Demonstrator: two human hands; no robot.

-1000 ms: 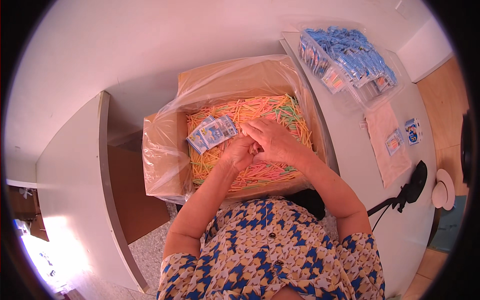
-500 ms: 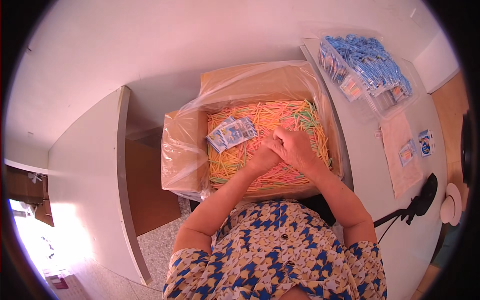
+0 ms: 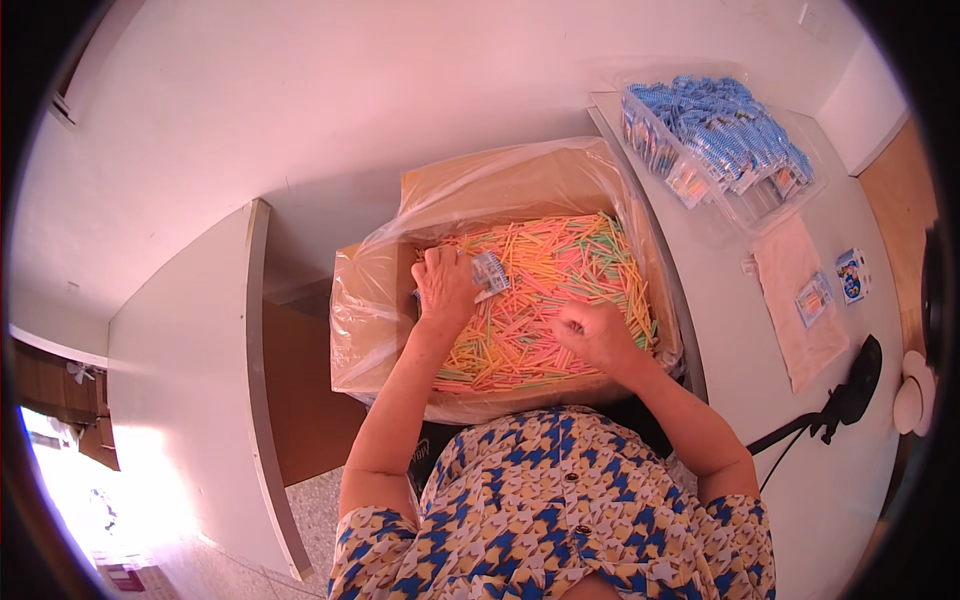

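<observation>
A large cardboard box (image 3: 365,320) lined with clear plastic holds a heap of thin pastel sticks (image 3: 540,260) in pink, yellow, orange and green. Inside it at the left, my left hand (image 3: 446,290) bends its fingers over small blue-and-white packets. One packet (image 3: 490,277) sticks out beside the hand; the rest is covered by it. My right hand (image 3: 597,337) is closed above the sticks near the middle right. Whatever its curled fingers hold, if anything, is hidden.
On the table (image 3: 715,290) to the right stands a clear plastic tub (image 3: 745,210) full of blue packets. Nearer lie a pink cloth (image 3: 790,300) with a packet (image 3: 813,300) on it, a blue-and-white card (image 3: 852,276) and a black stand arm (image 3: 845,395). A pale panel (image 3: 255,350) rises at left.
My hands, together over the sticks before, are now apart. The left moved left onto the packets; the right dropped slightly toward me and stays closed.
</observation>
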